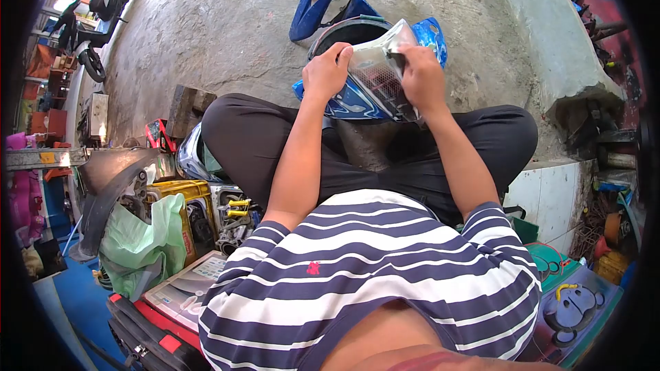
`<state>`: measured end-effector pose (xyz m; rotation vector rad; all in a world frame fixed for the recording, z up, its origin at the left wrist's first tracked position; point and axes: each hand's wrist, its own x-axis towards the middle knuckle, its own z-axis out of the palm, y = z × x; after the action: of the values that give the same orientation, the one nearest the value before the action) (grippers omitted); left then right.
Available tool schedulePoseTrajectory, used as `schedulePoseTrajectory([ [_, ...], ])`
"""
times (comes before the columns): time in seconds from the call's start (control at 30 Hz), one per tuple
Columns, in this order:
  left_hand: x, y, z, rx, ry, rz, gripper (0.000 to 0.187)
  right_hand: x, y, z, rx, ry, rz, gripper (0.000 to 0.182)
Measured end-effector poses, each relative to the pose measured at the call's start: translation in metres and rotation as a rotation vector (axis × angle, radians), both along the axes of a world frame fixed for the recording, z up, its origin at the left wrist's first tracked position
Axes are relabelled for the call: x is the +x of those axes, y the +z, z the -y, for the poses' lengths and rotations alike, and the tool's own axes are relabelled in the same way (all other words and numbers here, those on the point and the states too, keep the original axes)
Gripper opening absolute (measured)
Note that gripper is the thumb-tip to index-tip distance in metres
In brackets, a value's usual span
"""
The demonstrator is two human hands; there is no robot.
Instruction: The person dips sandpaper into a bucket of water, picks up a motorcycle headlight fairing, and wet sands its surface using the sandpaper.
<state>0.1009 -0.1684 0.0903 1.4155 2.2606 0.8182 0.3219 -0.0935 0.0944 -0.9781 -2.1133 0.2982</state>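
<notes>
Across my lap, between my knees, lies a glossy blue plastic panel with white and dark patterns, like a motorcycle fairing. Over it is a greyish, partly see-through sheet with a mesh-like area. My left hand is closed at the sheet's left edge, fingers curled and thumb along its corner. On the other side my right hand pinches the sheet's right edge, where it folds up. The fingertips are partly hidden. Just behind stands a round container with a dark rim, partly covered by the sheet.
Another blue fairing piece lies on the concrete floor ahead. To my left are a pale green plastic bag, a yellow crate and metal parts. A scooter stands far left. A low wall runs along the right.
</notes>
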Motion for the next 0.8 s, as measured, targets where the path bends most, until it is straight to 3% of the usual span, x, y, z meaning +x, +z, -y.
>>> schedulePoseTrajectory([
  [0.27,0.001,-0.001,0.000,0.017,0.033,-0.028,0.041,-0.014,0.004,0.038,0.250,0.219,0.121,0.034],
  [0.5,0.002,-0.002,-0.003,0.016,0.040,-0.048,0.041,0.007,-0.006,-0.007,-0.070,-0.030,0.002,0.033],
  [0.67,0.001,-0.004,-0.003,0.023,0.060,-0.053,0.042,-0.011,0.002,0.027,0.209,0.184,0.043,0.031],
  [0.8,0.002,-0.005,-0.002,0.034,0.051,-0.076,0.042,-0.003,-0.003,0.000,0.041,0.067,-0.035,0.032],
])
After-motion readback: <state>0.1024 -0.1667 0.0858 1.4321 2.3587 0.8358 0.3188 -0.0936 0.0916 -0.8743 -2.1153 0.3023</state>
